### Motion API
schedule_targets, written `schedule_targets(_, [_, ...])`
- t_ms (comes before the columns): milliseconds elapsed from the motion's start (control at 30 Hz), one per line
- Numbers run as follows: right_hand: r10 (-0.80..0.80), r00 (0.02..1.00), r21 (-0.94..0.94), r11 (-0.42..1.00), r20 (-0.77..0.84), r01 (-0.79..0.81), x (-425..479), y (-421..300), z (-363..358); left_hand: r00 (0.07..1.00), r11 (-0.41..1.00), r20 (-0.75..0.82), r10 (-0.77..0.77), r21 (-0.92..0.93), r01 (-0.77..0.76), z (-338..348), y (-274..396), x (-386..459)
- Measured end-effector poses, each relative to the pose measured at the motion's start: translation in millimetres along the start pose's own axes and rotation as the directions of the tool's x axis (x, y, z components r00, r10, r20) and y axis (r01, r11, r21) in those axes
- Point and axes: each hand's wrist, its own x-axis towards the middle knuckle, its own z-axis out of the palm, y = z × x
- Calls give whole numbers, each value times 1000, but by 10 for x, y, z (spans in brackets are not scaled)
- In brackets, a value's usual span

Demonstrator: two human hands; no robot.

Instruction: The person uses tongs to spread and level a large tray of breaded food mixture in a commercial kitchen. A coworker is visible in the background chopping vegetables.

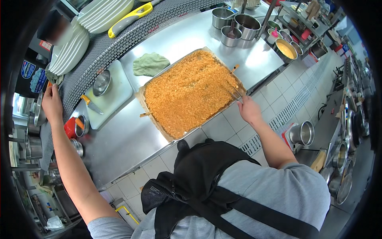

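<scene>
A large metal baking tray lined with parchment paper [162, 130] holds an even layer of orange-brown crumbly food [185, 95]. At the tray's right end my right hand [250, 110] grips a metal utensil [236, 93], a fork or tongs, whose prongs touch the crumbs. My left hand [53, 103] is raised far to the left at the mesh-covered shelf, its fingertips against something small and orange; what it is I cannot tell. Wooden clips [145, 114] sit on the paper at both ends of the tray. Behind the tray lies a crumpled green cloth [150, 64].
A white cutting board [121, 98] bears a steel bowl [102, 83] and a yellow-handled knife [92, 104]. Steel pots [247, 27] stand at the table's far right. Stacked white plates [70, 49] and a yellow-grey handled tool [130, 19] rest on the shelf above.
</scene>
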Motion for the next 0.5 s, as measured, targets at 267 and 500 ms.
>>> schedule_targets(267, [-81,992,29,996,-94,84,17,-228,62,1000,1000,-13,1,26,-1,-2,27,2])
schedule_targets(500, [7,1000,-101,995,13,-6,249,180,-162,999,1000,-13,29,-10,-29,44,-40,39])
